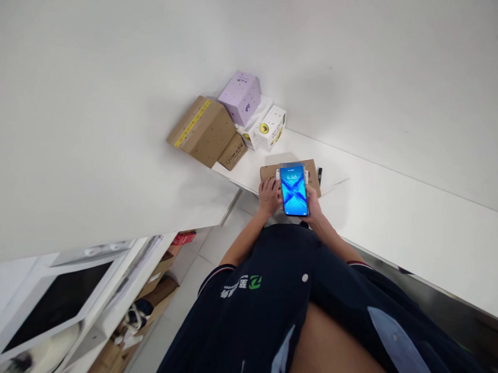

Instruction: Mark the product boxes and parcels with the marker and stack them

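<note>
A smartphone (pixel 294 190) with a lit blue screen is in the middle of the view, tilted up toward me. My right hand (pixel 314 204) grips its lower right edge, thumb along the side. Just left of the phone, my left hand (pixel 269 195) lies with its fingers over the front left part of a flat brown cardboard box (pixel 312 168). Whether it also touches the phone's edge I cannot tell. Behind the phone a white piece shows on the box, mostly hidden. A black marker-like stick (pixel 320 176) lies at the box's right side.
On the white table (pixel 396 203), back left, stand a large brown carton (pixel 206 128) with yellow tape, a small brown box (pixel 232 153), a lilac box (pixel 241 97) and white avocado-print boxes (pixel 271 126). Left below is a shelf with a microwave-like appliance (pixel 59 302). White walls rise behind.
</note>
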Action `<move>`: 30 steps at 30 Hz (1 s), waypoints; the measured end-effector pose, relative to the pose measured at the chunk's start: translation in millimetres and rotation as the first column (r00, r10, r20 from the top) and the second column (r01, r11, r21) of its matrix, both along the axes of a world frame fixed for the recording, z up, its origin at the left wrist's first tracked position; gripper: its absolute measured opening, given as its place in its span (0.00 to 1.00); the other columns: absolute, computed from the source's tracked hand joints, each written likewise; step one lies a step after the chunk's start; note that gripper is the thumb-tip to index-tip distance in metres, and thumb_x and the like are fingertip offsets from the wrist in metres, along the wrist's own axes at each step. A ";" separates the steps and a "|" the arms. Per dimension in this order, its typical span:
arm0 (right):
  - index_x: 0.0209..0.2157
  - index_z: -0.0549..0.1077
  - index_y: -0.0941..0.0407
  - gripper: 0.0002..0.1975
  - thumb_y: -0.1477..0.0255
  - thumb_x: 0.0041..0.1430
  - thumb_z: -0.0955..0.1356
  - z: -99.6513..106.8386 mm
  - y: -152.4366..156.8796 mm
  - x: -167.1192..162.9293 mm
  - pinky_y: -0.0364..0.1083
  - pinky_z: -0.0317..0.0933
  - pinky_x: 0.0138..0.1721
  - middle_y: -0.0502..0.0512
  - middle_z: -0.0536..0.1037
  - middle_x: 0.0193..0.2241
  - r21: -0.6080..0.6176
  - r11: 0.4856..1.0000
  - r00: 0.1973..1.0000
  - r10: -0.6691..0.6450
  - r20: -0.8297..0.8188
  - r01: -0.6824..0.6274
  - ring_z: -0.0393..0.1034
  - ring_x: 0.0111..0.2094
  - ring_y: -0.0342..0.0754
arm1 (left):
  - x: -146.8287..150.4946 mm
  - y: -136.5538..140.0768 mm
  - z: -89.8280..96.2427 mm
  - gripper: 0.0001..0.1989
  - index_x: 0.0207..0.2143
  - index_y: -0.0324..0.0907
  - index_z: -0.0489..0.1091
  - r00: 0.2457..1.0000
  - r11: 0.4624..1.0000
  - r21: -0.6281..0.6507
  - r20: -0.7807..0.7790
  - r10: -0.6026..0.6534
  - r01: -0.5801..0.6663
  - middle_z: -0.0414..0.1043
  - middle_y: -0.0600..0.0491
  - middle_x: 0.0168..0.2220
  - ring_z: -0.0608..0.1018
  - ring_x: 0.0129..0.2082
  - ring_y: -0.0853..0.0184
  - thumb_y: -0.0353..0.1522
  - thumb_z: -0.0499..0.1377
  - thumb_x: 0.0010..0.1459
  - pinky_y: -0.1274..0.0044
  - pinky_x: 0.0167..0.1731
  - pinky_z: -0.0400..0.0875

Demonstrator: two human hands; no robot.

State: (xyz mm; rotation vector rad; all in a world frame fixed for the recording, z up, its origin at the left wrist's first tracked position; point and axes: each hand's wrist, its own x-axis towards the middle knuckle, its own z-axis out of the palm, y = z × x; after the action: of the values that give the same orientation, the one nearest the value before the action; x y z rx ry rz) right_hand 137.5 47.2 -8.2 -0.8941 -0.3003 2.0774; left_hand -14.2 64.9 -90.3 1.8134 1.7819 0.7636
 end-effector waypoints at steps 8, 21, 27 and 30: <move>0.57 0.69 0.57 0.35 0.49 0.56 0.65 -45.1 -18.8 111.9 0.52 0.71 0.44 0.65 0.76 0.54 0.156 0.969 0.373 -0.219 0.902 0.193 0.75 0.48 0.58 | 0.0 1.1 1.3 0.22 0.57 0.42 0.73 0.992 0.996 0.038 -0.103 -0.072 0.076 0.70 0.42 0.61 0.66 0.66 0.50 0.35 0.55 0.62 0.58 0.68 0.50; 0.68 0.56 0.63 0.43 0.53 0.58 0.66 -125.2 -63.8 155.2 0.66 0.59 0.56 0.76 0.65 0.61 -0.232 0.970 -0.439 0.237 0.867 0.066 0.61 0.60 0.73 | -6.4 1.0 0.8 0.20 0.55 0.44 0.73 0.993 0.996 0.038 -0.087 -0.079 0.083 0.70 0.42 0.60 0.67 0.65 0.52 0.35 0.56 0.62 0.57 0.69 0.51; 0.66 0.58 0.60 0.39 0.55 0.59 0.66 -126.7 -67.2 152.6 0.68 0.57 0.58 0.75 0.64 0.63 -0.203 0.976 -0.435 0.218 0.874 0.082 0.57 0.62 0.71 | -13.4 -0.1 -3.0 0.23 0.59 0.40 0.70 0.999 1.000 0.012 -0.047 0.014 -0.014 0.65 0.39 0.62 0.63 0.67 0.52 0.37 0.56 0.62 0.59 0.69 0.53; 0.65 0.62 0.60 0.37 0.55 0.59 0.66 -119.2 -57.7 152.7 0.67 0.56 0.59 0.75 0.61 0.65 -0.179 0.980 -0.412 0.200 0.889 0.090 0.56 0.63 0.72 | -17.6 -1.3 -6.8 0.30 0.63 0.37 0.63 0.988 0.988 -0.007 0.006 0.155 -0.155 0.60 0.35 0.65 0.60 0.69 0.50 0.40 0.58 0.61 0.58 0.69 0.52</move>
State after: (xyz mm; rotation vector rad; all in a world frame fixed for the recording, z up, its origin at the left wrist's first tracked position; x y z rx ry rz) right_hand 290.1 -10.6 -127.4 -2.7864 -1.0986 0.5357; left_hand -31.8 63.6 -97.1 1.6799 1.9364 0.8207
